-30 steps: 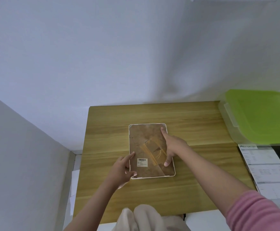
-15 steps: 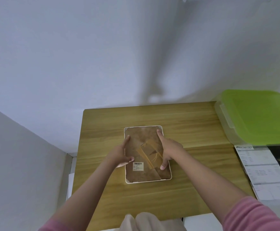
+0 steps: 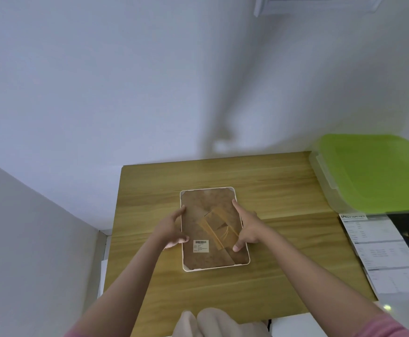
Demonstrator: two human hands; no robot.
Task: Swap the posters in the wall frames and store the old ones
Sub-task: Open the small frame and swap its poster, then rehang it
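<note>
Grip unclear: hands (image 3: pixel 172 229) flank frame (image 3: pixel 213 227).

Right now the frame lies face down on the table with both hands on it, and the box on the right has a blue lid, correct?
Not quite: the head view shows the box has a green lid. The frame does lie face down on the table, left hand and right hand on it.

frame (image 3: pixel 213 210) on table (image 3: pixel 283 181) centre | bin (image 3: pixel 374 171) right | sheet (image 3: pixel 383 249), perhaps printed, before bin
</note>
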